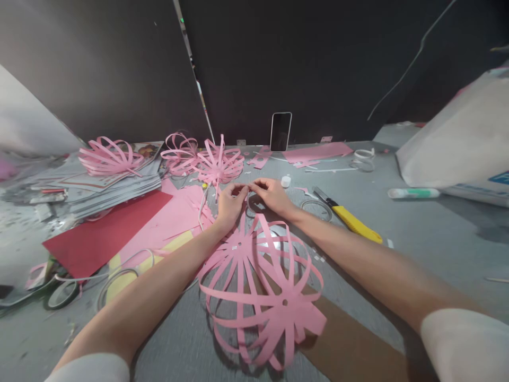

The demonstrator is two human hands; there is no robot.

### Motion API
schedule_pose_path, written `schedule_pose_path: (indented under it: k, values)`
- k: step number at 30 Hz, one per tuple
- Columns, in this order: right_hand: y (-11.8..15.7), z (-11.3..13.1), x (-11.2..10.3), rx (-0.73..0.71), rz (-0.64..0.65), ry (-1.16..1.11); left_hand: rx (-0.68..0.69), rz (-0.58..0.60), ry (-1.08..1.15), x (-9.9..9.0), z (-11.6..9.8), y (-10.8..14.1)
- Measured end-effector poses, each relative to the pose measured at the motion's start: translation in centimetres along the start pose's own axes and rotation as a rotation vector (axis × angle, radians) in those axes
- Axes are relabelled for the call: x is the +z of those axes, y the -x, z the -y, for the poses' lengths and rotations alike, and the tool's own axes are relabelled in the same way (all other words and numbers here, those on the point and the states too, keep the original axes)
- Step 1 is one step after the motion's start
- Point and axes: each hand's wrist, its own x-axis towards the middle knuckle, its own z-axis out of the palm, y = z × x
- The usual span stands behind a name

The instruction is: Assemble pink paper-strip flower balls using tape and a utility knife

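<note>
A pink paper-strip ball [293, 314], its looped strips joined at round hubs with small holes, lies in front of me between my forearms. One of its strips runs away from me up to the fingertips of my left hand [229, 208], which is closed in a pinch at its end. My right hand [275, 196] is pinched too, its fingertips meeting those of the left. Whatever small thing is between the right fingers is hidden. Just beyond my left hand sits another pink paper-strip ball [220, 165]. A white cap-like piece [286, 181] lies beyond my right hand.
A yellow utility knife [356, 223] and a tape ring [317, 210] lie right. Red paper [107, 233], pink sheets [159, 220] and a paper stack [115, 185] are left. A phone [280, 131] leans on the dark wall. A glue stick [413, 193] lies beside a white bag [457, 132].
</note>
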Motion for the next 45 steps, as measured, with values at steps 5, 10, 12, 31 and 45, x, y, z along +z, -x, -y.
schedule_pose_path:
  k: [5, 10, 12, 31, 45]
  values:
    - [-0.1, -0.3, 0.0, -0.008, 0.005, 0.01, 0.036, 0.007, -0.026, -0.1, -0.1, -0.1]
    - [-0.1, -0.5, 0.1, 0.018, 0.016, -0.062, 0.035, -0.014, -0.039, 0.0, -0.2, 0.0]
    - [0.0, -0.4, 0.2, 0.042, 0.016, -0.111, 0.035, -0.023, -0.042, 0.0, -0.1, 0.0]
    - [-0.1, -0.5, -0.1, -0.074, -0.142, 0.089, -0.045, -0.073, 0.028, 0.2, 1.0, -0.4]
    - [-0.1, -0.3, -0.2, -0.062, -0.181, 0.122, -0.041, -0.02, 0.047, 0.0, 1.0, -0.3]
